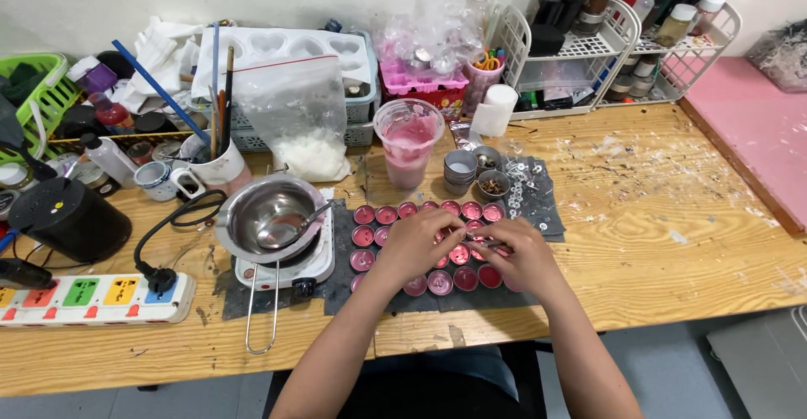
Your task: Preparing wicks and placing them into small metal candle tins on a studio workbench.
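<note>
head view: only view given
cups (388, 215): small round cups of pink wax, set in rows on a dark mat (538, 196), mid-table, just near of the pink-stained beaker (408, 142)
left hand (418, 242): laid over the left-middle of the rows, fingers curled down, tips touching the cups near the centre; whether one cup is pinched cannot be told
right hand (519, 255): over the right-near part of the rows, fingers closed around a thin metal tool (481, 242)
tool axis: roughly left-right, tip pointed left toward the left fingertips
key relation: the cup worked on is seen directly under both sets of fingertips, between the hands; tool tip and left fingertips nearly meet there
nearer hand: both about equal; the left is slightly farther, the right slightly nearer
arms: both forearms brought in from the near edge, converging, wrists bent down, palms down
left of mat: steel pan (267, 216) with spoon on a small hot plate (286, 269), long handle toward the near edge
far left: power strip (92, 299), black pot, mug of brushes
far side: bag of white wax flakes (303, 125), trays, white wire rack (580, 45) of bottles
</note>
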